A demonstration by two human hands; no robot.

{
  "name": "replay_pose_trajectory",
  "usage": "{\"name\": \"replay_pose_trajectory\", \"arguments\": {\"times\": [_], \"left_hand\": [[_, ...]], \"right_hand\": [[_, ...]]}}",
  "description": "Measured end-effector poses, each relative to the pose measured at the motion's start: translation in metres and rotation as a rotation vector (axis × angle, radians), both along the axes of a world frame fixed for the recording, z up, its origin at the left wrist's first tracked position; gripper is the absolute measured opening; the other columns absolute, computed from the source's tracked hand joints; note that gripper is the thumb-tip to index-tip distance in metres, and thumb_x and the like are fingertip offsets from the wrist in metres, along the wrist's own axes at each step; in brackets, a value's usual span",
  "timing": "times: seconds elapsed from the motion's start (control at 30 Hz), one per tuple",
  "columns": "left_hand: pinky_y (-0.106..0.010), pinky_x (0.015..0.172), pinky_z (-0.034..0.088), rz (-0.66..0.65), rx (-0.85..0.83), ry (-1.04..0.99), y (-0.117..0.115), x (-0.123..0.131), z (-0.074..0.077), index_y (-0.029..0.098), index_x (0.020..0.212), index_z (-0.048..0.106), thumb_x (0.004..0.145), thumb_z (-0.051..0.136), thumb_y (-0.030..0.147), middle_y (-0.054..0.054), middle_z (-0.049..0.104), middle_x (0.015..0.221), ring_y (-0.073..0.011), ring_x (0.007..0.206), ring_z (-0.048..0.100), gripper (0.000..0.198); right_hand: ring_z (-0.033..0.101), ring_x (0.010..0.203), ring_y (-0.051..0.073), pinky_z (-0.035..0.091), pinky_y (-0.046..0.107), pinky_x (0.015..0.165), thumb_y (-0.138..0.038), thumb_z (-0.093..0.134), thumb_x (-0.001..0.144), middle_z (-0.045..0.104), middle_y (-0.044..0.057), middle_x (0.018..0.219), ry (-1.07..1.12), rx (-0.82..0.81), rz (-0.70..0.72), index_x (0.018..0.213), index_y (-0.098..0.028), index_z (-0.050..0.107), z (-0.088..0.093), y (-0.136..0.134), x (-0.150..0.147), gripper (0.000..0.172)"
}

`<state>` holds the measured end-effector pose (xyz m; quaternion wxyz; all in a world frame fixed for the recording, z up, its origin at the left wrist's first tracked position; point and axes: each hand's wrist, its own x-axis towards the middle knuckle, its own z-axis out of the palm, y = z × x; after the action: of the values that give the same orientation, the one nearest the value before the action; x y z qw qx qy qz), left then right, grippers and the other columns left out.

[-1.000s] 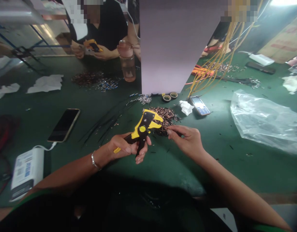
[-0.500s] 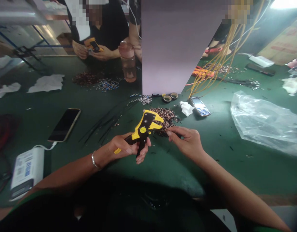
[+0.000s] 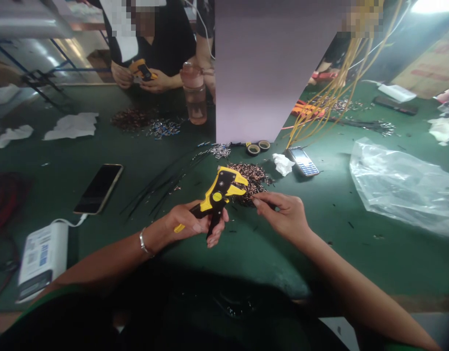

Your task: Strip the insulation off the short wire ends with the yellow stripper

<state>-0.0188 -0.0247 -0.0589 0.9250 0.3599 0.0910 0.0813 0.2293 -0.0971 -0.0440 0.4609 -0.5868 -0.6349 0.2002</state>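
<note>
My left hand point(image 3: 188, 220) is wrapped round the handles of a yellow and black wire stripper point(image 3: 217, 196). Its jaws point to the right, over the near-left part of a heap of small copper-coloured pieces point(image 3: 254, 173). On the right side of that heap, my right hand point(image 3: 285, 214) has thumb and forefinger pinched together. Whatever sits between those fingertips is too small to make out. Thin black wires point(image 3: 157, 185) lie fanned out left of the stripper, leading up to a small pile of silvery bits point(image 3: 220, 150).
Behind the heap stand a pale panel point(image 3: 255, 73), tape rolls point(image 3: 252, 149), crumpled tissue point(image 3: 283, 165) and a keypad phone point(image 3: 304, 162). A smartphone point(image 3: 99, 189) cabled to a power bank point(image 3: 44, 258) lies left, a plastic bag point(image 3: 403, 187) right. Across the table, a person's hands point(image 3: 155, 84) hold a yellow tool.
</note>
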Motion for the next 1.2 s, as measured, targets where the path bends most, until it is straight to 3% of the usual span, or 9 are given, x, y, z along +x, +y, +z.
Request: {"name": "replay_pose_trajectory", "arguments": {"times": [1.2], "left_hand": [[-0.033, 0.059, 0.048, 0.085, 0.061, 0.058, -0.0060, -0.0015, 0.0074, 0.010, 0.098, 0.066, 0.061, 0.069, 0.016, -0.004, 0.061, 0.076, -0.0168, 0.061, 0.058, 0.038]], "right_hand": [[0.070, 0.055, 0.016, 0.059, 0.029, 0.058, -0.022, 0.064, 0.083, 0.077, 0.003, 0.065, -0.017, 0.044, 0.030, 0.081, -0.021, 0.083, -0.0008, -0.0006, 0.0002, 0.019]]}}
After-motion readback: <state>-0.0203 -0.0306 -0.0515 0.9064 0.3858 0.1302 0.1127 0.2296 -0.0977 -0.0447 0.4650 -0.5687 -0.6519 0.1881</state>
